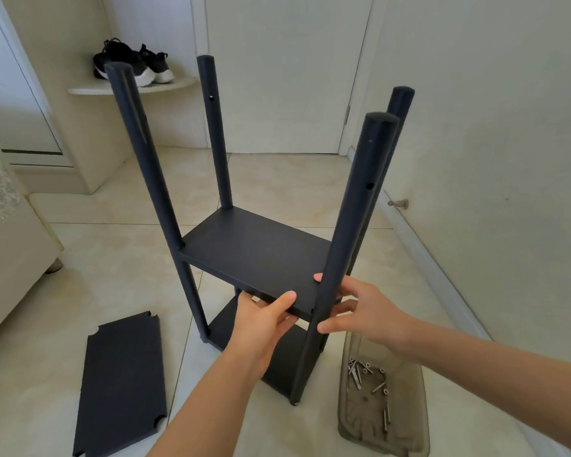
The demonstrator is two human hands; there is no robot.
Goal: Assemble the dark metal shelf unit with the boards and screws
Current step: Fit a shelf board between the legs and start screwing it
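Board [254,255] pinched by left hand [264,324] — right hand [366,308] cups post [356,206].

Matt dark metal posts [350,232] and boards [257,255], glossy floor tiles [119,258], translucent plastic tray [409,433], shiny steel screws [356,374].

1. Glossy cream floor tiles [112,258] with pale marbling cover the room.
2. A white door [287,77] stands closed at the far end; a plain white wall [491,127] runs along the right.
3. A curved corner shelf [89,91] holds black shoes [132,62].
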